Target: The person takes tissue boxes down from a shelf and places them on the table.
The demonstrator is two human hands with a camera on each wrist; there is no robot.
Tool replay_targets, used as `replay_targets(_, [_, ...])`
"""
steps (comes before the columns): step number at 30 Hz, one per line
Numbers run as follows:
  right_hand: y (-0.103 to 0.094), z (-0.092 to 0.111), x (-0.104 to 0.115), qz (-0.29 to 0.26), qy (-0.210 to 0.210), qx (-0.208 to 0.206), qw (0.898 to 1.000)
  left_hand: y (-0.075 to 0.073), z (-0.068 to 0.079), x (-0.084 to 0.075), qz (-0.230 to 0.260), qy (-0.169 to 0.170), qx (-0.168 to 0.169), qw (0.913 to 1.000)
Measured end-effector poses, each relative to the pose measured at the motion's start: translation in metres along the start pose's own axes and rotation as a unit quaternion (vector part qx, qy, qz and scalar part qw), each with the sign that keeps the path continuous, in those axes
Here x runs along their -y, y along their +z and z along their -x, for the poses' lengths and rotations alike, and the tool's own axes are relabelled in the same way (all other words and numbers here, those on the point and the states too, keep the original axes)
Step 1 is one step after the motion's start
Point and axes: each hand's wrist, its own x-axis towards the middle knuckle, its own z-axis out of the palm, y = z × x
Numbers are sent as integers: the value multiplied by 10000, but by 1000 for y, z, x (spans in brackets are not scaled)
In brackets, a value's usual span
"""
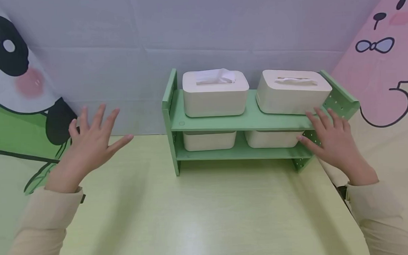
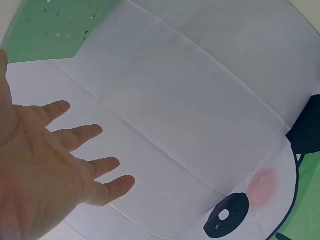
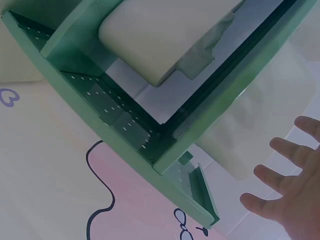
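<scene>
My left hand (image 1: 89,141) hovers left of a green two-tier shelf (image 1: 210,123), fingers spread and holding nothing. In the left wrist view the same hand (image 2: 47,172) has its palm bare. At the shelf's right end is my right hand (image 1: 337,147), fingers extended, near the front corner of the upper right tissue box (image 1: 290,98); whether it touches the box I cannot tell. That box sits slightly turned, tissue showing in its slot. Beside it stands another white tissue box (image 1: 216,103) with tissue sticking up. Two boxes, lower left (image 1: 209,142) and lower right (image 1: 275,140), are partly hidden by the upper board.
The shelf stands toward the back of a pale table (image 1: 193,210), before a light backdrop (image 1: 137,66). Cartoon animal prints, a panda-like one (image 1: 17,92) and a pink one (image 1: 384,72), flank it. The right side panel (image 3: 115,112) has small holes.
</scene>
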Motion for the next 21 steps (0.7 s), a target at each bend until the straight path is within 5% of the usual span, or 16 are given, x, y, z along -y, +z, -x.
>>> replay_targets(10, [-18,-20,0,1,23,-850,9964,-15,-18,-22,129,235,-326,9991])
replay_targets(21, [-42,-46,-23,157,557,-754,9955,-33,-42,-53,255,570,-514,9967])
